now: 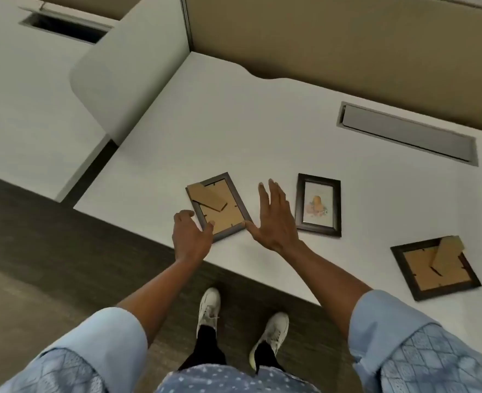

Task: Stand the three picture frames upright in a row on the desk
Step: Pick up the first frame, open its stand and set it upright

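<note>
Hands open: left hand (190, 236) touches the face-down frame (218, 206), right hand (273, 219) beside it; near desk (234, 131) edge risks a drop.

The desk (234, 123) looks like smooth matt white laminate. All three frames have dark, slightly satiny moulding, wood or plastic, can't tell. The left frame (218, 205) and the lower-right frame (435, 269) show brown cardboard backs, matt, with cardboard stands. The middle frame (319, 205) has a glossy front over a paper print. The cable hatch (407, 133) at upper right looks like brushed grey metal, and the sleeves are soft light-blue cloth.
</note>
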The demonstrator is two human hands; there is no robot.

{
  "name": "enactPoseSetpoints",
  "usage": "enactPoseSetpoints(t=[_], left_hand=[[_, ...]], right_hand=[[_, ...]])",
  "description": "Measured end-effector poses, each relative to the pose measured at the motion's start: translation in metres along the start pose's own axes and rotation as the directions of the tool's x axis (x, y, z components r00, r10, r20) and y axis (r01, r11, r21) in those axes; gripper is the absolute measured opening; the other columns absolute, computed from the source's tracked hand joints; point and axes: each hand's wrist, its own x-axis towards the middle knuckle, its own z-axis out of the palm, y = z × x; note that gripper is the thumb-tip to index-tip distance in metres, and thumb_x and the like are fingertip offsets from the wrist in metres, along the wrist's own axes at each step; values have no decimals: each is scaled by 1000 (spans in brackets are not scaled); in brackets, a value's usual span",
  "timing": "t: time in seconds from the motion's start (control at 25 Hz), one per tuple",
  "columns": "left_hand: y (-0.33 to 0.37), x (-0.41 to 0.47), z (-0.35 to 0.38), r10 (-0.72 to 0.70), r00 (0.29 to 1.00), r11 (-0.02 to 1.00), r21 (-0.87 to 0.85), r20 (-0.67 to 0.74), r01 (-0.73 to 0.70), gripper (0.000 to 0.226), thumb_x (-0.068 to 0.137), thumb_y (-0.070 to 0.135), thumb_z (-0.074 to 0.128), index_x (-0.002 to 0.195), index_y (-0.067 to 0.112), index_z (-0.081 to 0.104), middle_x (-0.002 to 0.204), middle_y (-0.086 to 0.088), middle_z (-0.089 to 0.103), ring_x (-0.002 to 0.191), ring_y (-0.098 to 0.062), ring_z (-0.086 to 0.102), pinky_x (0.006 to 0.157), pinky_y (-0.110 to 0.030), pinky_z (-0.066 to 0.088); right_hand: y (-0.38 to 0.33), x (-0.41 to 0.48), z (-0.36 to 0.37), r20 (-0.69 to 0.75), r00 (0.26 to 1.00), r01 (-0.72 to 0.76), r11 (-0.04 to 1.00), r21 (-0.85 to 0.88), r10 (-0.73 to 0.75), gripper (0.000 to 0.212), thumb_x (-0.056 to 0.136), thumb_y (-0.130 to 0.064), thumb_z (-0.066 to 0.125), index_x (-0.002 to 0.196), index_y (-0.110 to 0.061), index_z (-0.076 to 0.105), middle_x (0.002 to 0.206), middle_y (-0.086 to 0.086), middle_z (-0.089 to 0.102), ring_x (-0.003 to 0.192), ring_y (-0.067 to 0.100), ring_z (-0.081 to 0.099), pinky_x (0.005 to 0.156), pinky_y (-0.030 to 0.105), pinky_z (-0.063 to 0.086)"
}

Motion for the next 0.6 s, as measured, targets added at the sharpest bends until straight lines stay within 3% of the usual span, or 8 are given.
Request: enactPoseSetpoints(t=[0.16, 0.36, 0.48, 0.6], left_hand=[[-12, -8, 12, -118, 993, 989, -88, -14, 116, 60, 96, 32, 82, 141, 6, 52, 146, -15, 58, 129, -35, 66, 108, -51, 59], [-18, -4, 26, -120, 992, 983, -145, -41, 113, 60, 94, 30, 84, 141, 9, 53, 143, -12, 59, 128, -30, 64, 107, -50, 60], [-13, -7, 33, -126, 990, 976, -188, -63, 112, 58, 93, 25, 84, 140, 9, 54, 139, -12, 62, 128, -28, 62, 107, -42, 57], [-8, -12, 37, -150, 987, 952, -281, -66, 125, 60, 90, 20, 87, 141, 10, 55, 137, -9, 64, 128, -25, 60, 107, -42, 56]], right_hand=[[-18, -3, 27, 116, 987, -133, 977, 165, 114, 93, 98, -41, 72, 170, -17, 18, 180, 14, 12, 166, 35, 16, 126, 54, 36], [-18, -2, 53, 137, 978, -192, 939, 286, 158, 89, 99, -33, 73, 169, -18, 21, 176, 12, 26, 163, 33, 26, 125, 55, 40], [-21, 0, 59, 160, 968, -239, 906, 349, 193, 92, 96, -32, 77, 169, -20, 23, 174, 11, 32, 161, 31, 31, 124, 54, 41], [-27, 5, 63, 128, 962, -272, 864, 424, 240, 91, 89, -31, 84, 163, -21, 34, 165, 7, 46, 152, 29, 43, 118, 53, 48]])
